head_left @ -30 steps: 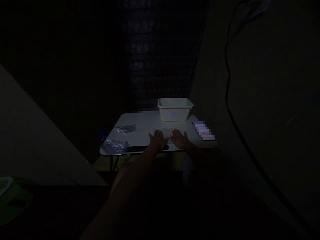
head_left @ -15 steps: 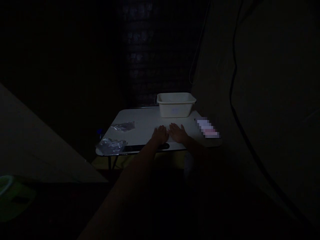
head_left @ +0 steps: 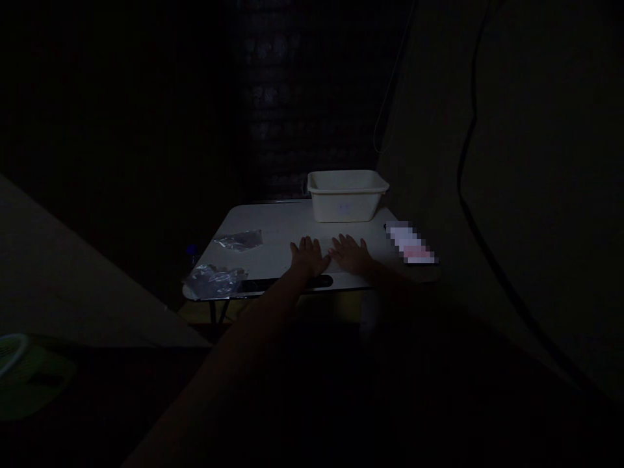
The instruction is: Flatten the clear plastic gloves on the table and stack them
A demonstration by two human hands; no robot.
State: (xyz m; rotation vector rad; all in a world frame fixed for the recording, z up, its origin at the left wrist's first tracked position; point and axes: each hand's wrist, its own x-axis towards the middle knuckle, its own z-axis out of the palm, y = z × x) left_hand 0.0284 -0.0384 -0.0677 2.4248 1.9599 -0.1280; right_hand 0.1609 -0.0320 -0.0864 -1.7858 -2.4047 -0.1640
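My left hand lies palm down on the small white table, its fingers spread. Beside it on the right, my right hand also rests flat with fingers apart. The two thumbs are close together near the table's front, and neither hand holds a thing I can make out. Behind my hands stands a cream plastic tub. Two crumpled clear plastic bags lie at the table's left, one farther back and the other at the front left corner.
A blurred-out phone-like object lies at the table's right edge. A dark slot runs along the front edge. A green basket stands low at the left. A dark cable hangs on the right.
The fingers of my left hand have spread wider, and its thumb now points toward my right hand. My right hand's fingers are a little farther apart. The view has shifted slightly.
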